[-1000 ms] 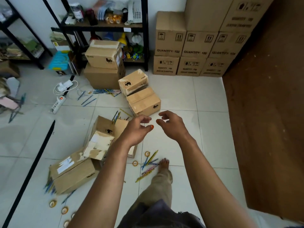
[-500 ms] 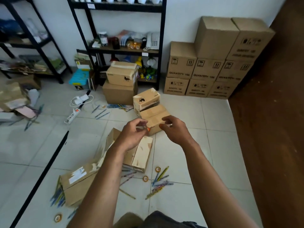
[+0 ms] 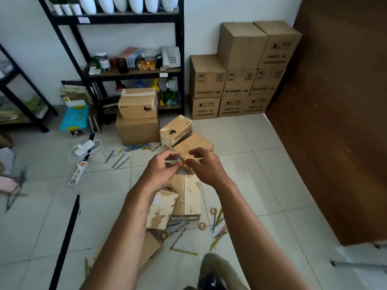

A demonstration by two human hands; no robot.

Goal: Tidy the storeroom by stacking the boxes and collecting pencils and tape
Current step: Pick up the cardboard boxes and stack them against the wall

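**A storeroom, and a cluttered one**

Cartons marked "QUANTITY: 100" [image 3: 238,80] stack against the white wall, black metal shelving [image 3: 129,72] carries a telephone [image 3: 170,57] and jars, while small boxes [image 3: 138,105] and pencils [image 3: 218,231] litter the tiled floor [image 3: 251,164].

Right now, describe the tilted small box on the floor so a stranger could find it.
Start at the black shelf unit. On the floor before it stand two stacked boxes. Just right of them, the tilted box leans on a flat box, the only one resting at an angle.

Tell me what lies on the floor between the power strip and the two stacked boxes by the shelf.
In the head view, loose pencils lie scattered on the tiles between the power strip and the stacked boxes, plus a small tape roll.
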